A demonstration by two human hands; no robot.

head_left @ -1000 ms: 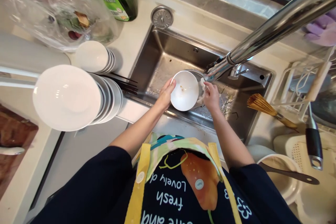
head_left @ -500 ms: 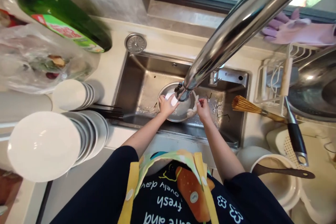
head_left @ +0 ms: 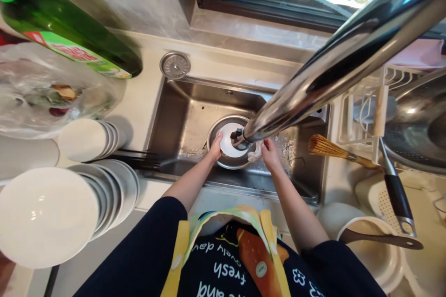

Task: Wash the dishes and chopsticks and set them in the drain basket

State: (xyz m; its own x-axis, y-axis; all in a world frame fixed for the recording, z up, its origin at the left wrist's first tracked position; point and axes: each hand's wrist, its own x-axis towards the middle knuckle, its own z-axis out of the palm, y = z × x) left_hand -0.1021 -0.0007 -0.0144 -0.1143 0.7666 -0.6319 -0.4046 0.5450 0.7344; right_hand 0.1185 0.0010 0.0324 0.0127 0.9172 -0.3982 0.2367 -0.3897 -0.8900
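My left hand [head_left: 216,146] grips the rim of a white ceramic bowl [head_left: 229,140], which sits inside a wider steel basin [head_left: 223,162] in the stainless sink [head_left: 184,116]. My right hand [head_left: 270,155] pinches a crumpled white cloth [head_left: 255,153] beside the basin's right rim. A chrome faucet spout [head_left: 278,120] crosses above both, and its tip hangs over the white bowl, hiding part of it.
Stacks of white plates [head_left: 45,218] and bowls [head_left: 81,139] stand left of the sink, beside dark chopsticks [head_left: 139,160]. Behind them are a green bottle [head_left: 66,32] and a plastic bag of scraps [head_left: 45,93]. A bamboo brush [head_left: 331,148] and wire rack [head_left: 362,120] stand right.
The white bowl has gone from being held up in my left hand to lying inside the steel basin under the spout. The view has shifted toward the window.
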